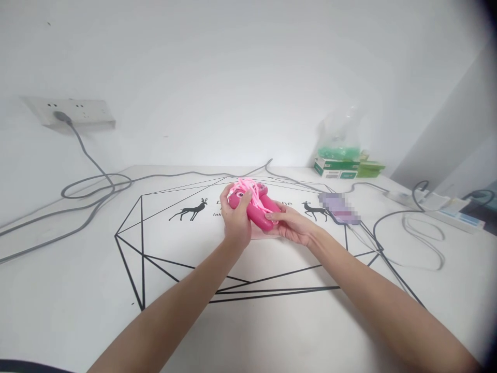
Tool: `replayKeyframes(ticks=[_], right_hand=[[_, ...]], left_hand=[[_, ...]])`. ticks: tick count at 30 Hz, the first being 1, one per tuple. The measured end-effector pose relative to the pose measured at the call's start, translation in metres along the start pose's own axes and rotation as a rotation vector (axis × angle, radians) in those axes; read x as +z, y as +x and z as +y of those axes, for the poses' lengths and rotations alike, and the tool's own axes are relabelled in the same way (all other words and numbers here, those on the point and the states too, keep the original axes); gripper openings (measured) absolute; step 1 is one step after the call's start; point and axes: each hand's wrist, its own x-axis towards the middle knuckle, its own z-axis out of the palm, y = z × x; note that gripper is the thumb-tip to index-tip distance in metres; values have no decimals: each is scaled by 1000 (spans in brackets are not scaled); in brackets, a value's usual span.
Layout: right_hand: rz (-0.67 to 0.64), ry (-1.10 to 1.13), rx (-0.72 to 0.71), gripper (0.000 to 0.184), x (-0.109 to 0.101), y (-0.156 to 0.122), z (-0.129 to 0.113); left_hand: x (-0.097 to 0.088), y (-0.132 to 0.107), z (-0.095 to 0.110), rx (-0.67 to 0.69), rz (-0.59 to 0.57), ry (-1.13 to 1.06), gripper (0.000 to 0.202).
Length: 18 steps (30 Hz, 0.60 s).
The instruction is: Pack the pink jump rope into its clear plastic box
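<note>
A pink jump rope (259, 217) is held above the middle of the table by both my hands. It has thick dark-pink handles lying side by side and a bundled light-pink cord looped over them. My left hand (237, 224) is closed around the left side of the bundle, its thumb across the cord and a handle. From the right, my right hand (294, 226) grips the lower ends with thumb and fingers. My palms and fingers hide part of the handles and cord.
The white table (93, 290) carries black line patterns and deer prints. To the right lies a phone (340, 208) with a cable. Green-and-white boxes (337, 170) hold a clear plastic bag (341, 134) at the back. Grey cords run from a wall socket (83, 111) and a power strip (454, 217).
</note>
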Motion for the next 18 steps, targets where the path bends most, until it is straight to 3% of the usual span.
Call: replayKeyframes(ticks=[4,9,13,18], right_hand=[[35,-28,1,54,0,1,-1],[9,23,24,51,10,2,1],[-4,52,7,63,13,3,0],[70,27,16,67,5,5,-2]], left_hand=[[-6,-4,0,-34,-43,49,57],[-3,-3,-3,-2,43,58,55],[0,3,-8,43,96,150,51],[-1,7,-13,60,58,187,52]])
